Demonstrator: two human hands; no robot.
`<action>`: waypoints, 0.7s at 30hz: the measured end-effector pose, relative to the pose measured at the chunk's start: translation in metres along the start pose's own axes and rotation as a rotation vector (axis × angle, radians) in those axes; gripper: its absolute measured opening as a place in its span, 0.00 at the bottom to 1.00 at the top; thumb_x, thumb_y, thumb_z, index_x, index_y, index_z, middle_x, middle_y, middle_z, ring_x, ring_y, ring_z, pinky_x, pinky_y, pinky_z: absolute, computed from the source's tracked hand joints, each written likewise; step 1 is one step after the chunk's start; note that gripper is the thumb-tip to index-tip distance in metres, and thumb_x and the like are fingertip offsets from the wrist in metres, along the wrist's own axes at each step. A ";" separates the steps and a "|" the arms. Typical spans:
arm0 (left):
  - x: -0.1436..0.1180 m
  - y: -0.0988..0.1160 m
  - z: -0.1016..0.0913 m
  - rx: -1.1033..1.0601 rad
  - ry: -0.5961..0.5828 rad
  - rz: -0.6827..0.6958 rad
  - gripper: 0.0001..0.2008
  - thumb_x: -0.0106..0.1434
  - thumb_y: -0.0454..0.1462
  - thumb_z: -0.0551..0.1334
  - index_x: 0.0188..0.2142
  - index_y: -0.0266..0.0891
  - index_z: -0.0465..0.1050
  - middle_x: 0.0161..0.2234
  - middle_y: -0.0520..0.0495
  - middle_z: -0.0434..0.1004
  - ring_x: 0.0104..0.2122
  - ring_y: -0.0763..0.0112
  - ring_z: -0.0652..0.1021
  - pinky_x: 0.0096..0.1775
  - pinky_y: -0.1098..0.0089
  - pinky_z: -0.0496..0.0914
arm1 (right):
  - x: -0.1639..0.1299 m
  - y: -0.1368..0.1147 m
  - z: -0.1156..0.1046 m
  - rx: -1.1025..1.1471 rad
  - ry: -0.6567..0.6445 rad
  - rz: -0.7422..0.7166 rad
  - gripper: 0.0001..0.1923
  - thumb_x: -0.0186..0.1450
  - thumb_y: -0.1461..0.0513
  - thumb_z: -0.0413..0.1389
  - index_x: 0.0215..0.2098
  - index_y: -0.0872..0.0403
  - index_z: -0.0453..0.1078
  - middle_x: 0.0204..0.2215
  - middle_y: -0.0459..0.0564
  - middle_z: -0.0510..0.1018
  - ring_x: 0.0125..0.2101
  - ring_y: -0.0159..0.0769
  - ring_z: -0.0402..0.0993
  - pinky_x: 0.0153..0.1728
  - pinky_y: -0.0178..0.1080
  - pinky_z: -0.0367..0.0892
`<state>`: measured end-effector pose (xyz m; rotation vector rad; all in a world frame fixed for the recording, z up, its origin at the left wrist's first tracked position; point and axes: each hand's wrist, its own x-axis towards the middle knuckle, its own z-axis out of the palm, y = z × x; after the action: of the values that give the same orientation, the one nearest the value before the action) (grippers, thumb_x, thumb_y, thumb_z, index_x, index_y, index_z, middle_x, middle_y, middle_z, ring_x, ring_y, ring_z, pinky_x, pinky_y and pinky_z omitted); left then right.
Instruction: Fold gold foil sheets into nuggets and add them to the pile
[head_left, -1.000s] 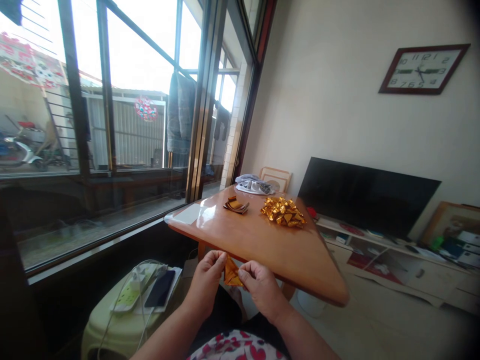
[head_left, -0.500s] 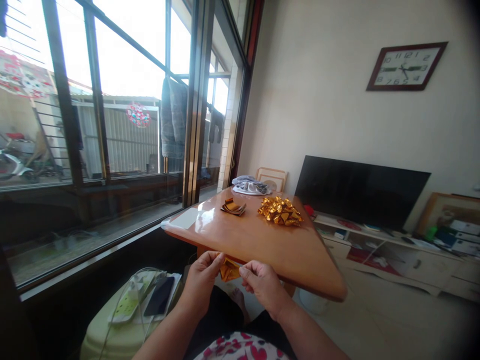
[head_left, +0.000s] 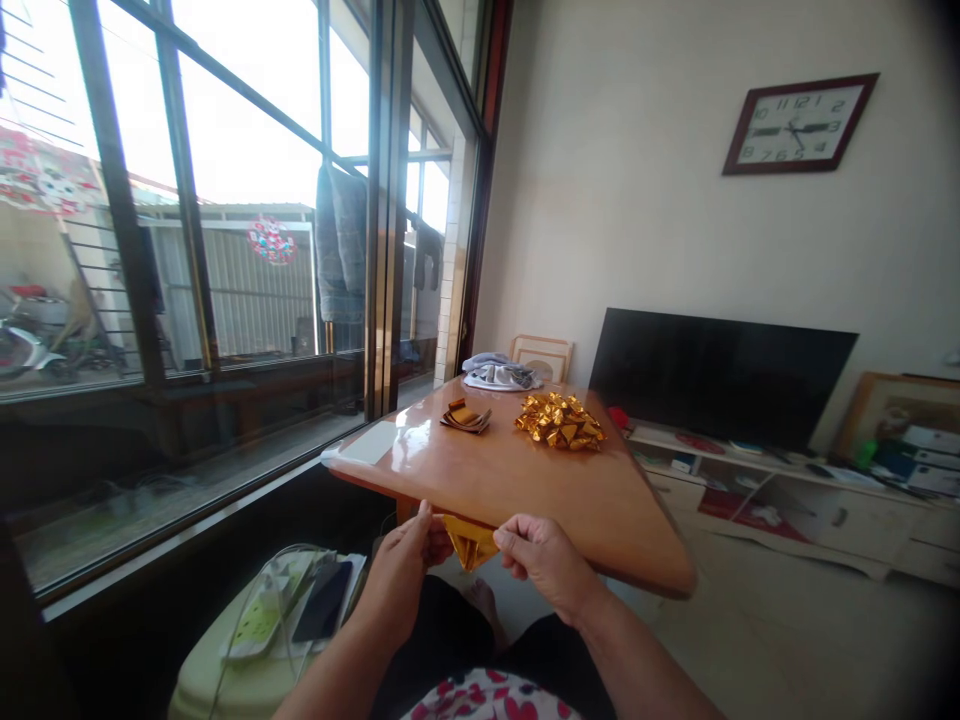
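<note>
A small sheet of gold foil paper (head_left: 469, 542), partly folded, hangs between my two hands just below the near edge of the wooden table (head_left: 525, 485). My left hand (head_left: 401, 570) pinches its left end and my right hand (head_left: 544, 562) pinches its right end. On the table lie a pile of folded gold paper pieces (head_left: 559, 421) and, to its left, a small stack of flat gold sheets (head_left: 465, 416).
A grey-white cloth (head_left: 499, 372) lies at the table's far end. A pale stool (head_left: 247, 650) at lower left carries a power strip and a dark phone (head_left: 322, 614). Large windows fill the left; a TV (head_left: 720, 375) on a low cabinet and a wall clock (head_left: 799, 125) are to the right.
My hands have drawn apart, opening the gold paper from a tight folded bundle into a wider strip. The view has shifted slightly right.
</note>
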<state>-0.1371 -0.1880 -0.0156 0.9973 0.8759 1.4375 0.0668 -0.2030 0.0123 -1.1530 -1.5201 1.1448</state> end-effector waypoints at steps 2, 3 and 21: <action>0.002 0.004 -0.003 0.049 -0.008 -0.007 0.27 0.64 0.58 0.60 0.39 0.35 0.81 0.35 0.41 0.82 0.34 0.64 0.79 0.37 0.68 0.70 | -0.001 0.000 -0.002 -0.015 -0.004 -0.002 0.17 0.63 0.49 0.59 0.29 0.54 0.70 0.23 0.44 0.74 0.22 0.28 0.65 0.25 0.32 0.60; 0.002 0.007 -0.004 0.095 0.004 0.006 0.28 0.65 0.58 0.59 0.42 0.36 0.81 0.38 0.41 0.82 0.36 0.64 0.79 0.38 0.68 0.70 | -0.001 -0.001 -0.002 -0.026 -0.011 -0.005 0.17 0.63 0.49 0.59 0.29 0.55 0.70 0.22 0.44 0.74 0.22 0.28 0.65 0.25 0.32 0.60; -0.003 0.008 0.003 0.430 -0.467 0.073 0.16 0.64 0.47 0.66 0.33 0.34 0.74 0.27 0.51 0.72 0.26 0.75 0.69 0.29 0.74 0.62 | -0.005 -0.013 -0.007 -0.061 -0.108 -0.043 0.10 0.65 0.57 0.57 0.34 0.55 0.73 0.25 0.44 0.76 0.25 0.29 0.68 0.29 0.32 0.64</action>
<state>-0.1369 -0.1919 -0.0073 1.6236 0.8161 1.0211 0.0724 -0.2087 0.0257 -1.1091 -1.6646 1.1550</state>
